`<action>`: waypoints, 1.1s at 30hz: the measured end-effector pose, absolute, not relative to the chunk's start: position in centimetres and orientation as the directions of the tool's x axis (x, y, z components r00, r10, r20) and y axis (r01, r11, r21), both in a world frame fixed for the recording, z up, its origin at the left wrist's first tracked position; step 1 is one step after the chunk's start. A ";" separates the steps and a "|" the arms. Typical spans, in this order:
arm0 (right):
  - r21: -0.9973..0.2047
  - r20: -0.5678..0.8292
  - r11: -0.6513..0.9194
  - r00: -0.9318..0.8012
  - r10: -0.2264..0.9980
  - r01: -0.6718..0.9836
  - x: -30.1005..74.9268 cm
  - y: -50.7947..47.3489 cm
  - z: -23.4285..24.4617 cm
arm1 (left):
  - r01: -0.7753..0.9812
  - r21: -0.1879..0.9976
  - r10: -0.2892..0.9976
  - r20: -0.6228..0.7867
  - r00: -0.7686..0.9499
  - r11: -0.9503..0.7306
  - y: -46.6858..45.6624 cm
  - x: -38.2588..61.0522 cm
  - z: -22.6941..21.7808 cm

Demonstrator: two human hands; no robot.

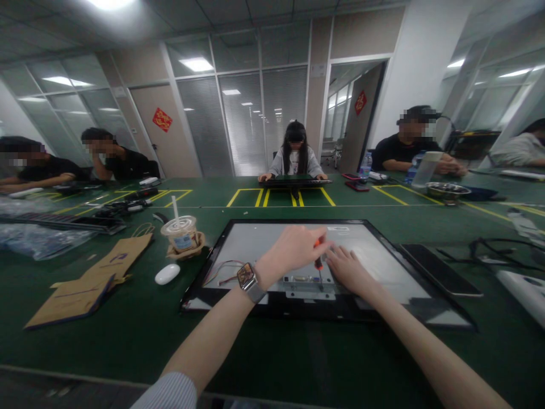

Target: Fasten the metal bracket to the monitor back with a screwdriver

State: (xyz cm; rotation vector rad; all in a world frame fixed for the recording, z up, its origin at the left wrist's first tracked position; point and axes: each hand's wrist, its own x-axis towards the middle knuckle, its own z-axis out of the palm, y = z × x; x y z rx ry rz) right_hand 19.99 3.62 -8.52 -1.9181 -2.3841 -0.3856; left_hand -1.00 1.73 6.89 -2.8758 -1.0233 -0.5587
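Gripping slim orange-and-black screwdriver (318, 264) in left hand (292, 250), resting unclenched right hand (349, 271) on grey rectangular panel (240, 241)—keep square to silver metal bracket (304, 290), six o'clock!

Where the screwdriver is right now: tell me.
In the head view, the screwdriver is just right of the picture's centre, in the left hand, its tip at the metal bracket and the right hand beside it.

The large, flat rectangular panel with a grey-white back and black frame (385, 255) lies flat on the desk (140, 335). At the panel's near side, around the middle, sits a small silvery metal bracket with holes (293, 295). An orange-and-black-handled screwdriver (318, 263) stands almost upright above the panel, its thin shaft pointing down at the bracket. Thin reddish wires (227, 279) lie loose on the panel's left part.
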 end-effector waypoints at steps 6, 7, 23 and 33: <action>0.137 0.162 0.235 -0.256 0.953 0.962 20.0 3.4 -8.0 | 0.600 0.110 0.597 0.342 0.726 -0.792 1.3 -0.5 6.8; 0.135 0.169 0.231 -0.252 0.953 0.964 20.0 3.4 -8.0 | 0.610 0.100 0.603 0.340 0.722 -0.786 1.2 -0.5 6.8; 0.117 0.162 0.221 -0.238 0.958 0.968 19.8 3.4 -7.9 | 0.581 0.201 0.614 0.315 0.724 -0.789 1.4 -0.7 6.6; 0.140 0.166 0.229 -0.251 0.954 0.963 19.9 3.1 -7.4 | 0.567 0.211 0.604 0.304 0.736 -0.796 1.0 -1.0 7.0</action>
